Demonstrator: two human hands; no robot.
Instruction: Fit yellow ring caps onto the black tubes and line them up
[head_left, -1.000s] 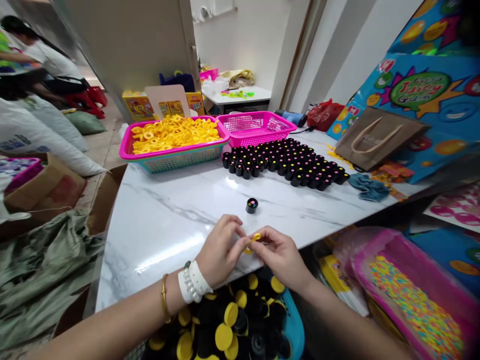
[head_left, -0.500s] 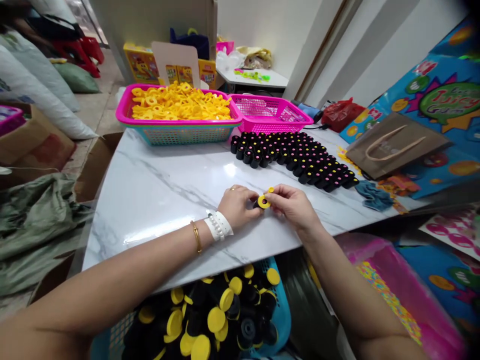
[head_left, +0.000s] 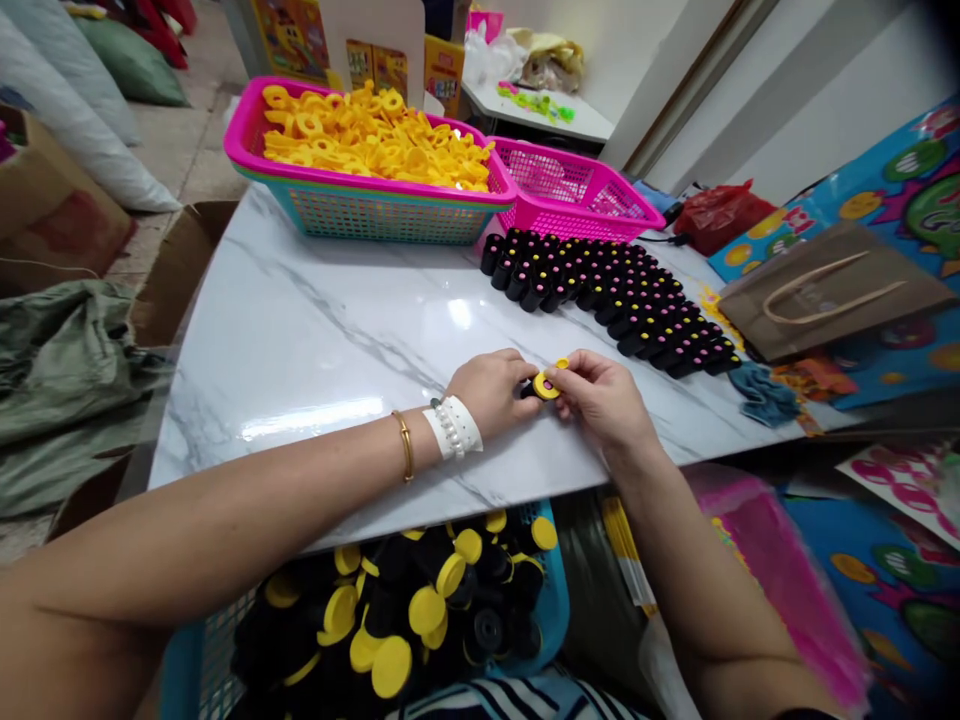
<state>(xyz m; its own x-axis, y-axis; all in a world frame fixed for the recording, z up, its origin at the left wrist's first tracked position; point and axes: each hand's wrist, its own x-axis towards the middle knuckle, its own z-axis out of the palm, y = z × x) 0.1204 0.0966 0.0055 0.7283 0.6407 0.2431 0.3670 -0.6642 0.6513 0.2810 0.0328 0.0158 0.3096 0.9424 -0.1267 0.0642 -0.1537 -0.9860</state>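
Above the near part of the table, my left hand (head_left: 489, 390) is closed around a small black bottle (head_left: 529, 388), tilted toward the right. Over its end sits a yellow flip cap (head_left: 546, 387), its ring around a dark opening with a pink centre. My right hand (head_left: 600, 395) pinches this cap between thumb and fingers, with the small round lid sticking up beside the thumb. Behind my hands, rows of black bottles (head_left: 611, 290) with pink or yellow tips stand upright. A pink basket (head_left: 240, 125) at the back left is heaped with loose yellow caps (head_left: 375, 135).
A second pink basket (head_left: 592, 222) stands behind the rows. Below the table edge, a blue basket (head_left: 556, 590) holds many yellow-capped black bottles. A brown paper bag (head_left: 832, 285) and a blue cloth (head_left: 763, 393) lie at the right. The marble-patterned table (head_left: 300, 320) curves at left.
The view has shifted, so the baskets sit higher in the picture. Both hands stay together at the bottle, and my right thumb now lies over the yellow cap's ring.
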